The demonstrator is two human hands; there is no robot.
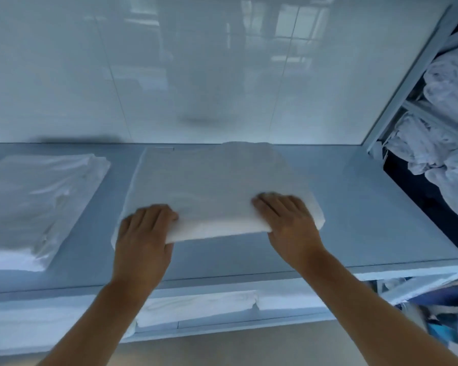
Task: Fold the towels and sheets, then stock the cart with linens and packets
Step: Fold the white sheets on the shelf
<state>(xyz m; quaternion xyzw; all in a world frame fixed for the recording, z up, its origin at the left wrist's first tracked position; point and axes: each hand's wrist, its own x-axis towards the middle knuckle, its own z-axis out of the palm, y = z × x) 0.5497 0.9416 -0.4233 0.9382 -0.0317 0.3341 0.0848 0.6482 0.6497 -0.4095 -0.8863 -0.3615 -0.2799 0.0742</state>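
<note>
A folded white sheet (212, 191) lies flat on the grey-blue shelf top (354, 207), near its middle, with its far edge close to the glossy white wall (169, 62). Both hands grip the thick folded edge nearest the person. The left hand (143, 233) holds the near-left corner, fingers curled over the top of the fold and the thumb tucked under it. The right hand (288, 223) holds the near-right part of the same edge, fingers spread on top of the cloth and the thumb below. The fingertips are blurred. To the left, well apart from the sheet, a stack of folded white linen (40, 202) sits on the same surface. On the shelf below (222, 323), more folded white towels (196, 307) lie side by side. At the right, a metal rack (407, 83) holds crumpled white laundry (450, 143), part of it resting in a dark blue bin (421, 202).
</note>
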